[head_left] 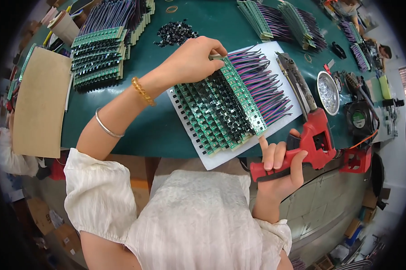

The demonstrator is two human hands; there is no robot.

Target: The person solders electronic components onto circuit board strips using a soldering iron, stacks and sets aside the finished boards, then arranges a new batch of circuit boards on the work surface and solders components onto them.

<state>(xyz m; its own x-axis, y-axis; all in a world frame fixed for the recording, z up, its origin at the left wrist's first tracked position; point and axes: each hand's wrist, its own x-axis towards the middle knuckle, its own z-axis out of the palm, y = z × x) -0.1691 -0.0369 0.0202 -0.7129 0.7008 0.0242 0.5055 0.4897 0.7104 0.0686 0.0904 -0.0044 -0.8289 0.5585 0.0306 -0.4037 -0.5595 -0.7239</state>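
A stack of green circuit board strips (254, 121) with black components and purple, black and pink wires (268, 92) lies on a white foam sheet (286, 114). My left hand (191, 60) is closed at the far end of the top strip, thumb and fingers pinching its edge. My right hand (286, 180) wraps round the handle of a red soldering gun (317, 139), whose long metal front part points away over the sheet's right side. One finger of that hand reaches out to the near end of the top strip.
Small black parts (176, 33) lie heaped on the green table (212, 18). More wired boards (97, 54) are stacked at left, others (297, 24) at far right. A metal bowl (328, 92), a black fan (359, 118) and a red stand (356, 160) sit right; a tan board (40, 103) lies left.
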